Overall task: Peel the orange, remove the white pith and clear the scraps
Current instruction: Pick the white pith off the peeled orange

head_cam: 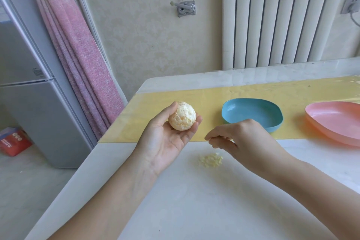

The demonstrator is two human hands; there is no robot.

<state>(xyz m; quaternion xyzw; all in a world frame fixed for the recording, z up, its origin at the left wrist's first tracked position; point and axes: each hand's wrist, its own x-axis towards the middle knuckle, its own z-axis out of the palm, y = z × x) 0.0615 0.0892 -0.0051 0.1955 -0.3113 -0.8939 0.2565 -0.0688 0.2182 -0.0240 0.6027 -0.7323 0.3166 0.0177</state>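
Note:
The peeled orange [182,116], round and covered with white pith, sits in my left hand [167,138], palm up, with the thumb and fingers curled round it above the table's left part. My right hand [239,138] hovers to the right of it, palm down, fingertips pinched together over a small pile of pale pith scraps [210,160] lying on the white table [194,200]. A bit of pith seems to sit between those fingertips, though it is too small to be sure.
A blue dish [253,117] and a pink dish [335,122] stand on a yellow mat [214,97] behind my hands. The table's left edge drops to the floor, where a grey fridge [39,103] and a pink curtain [81,54] stand.

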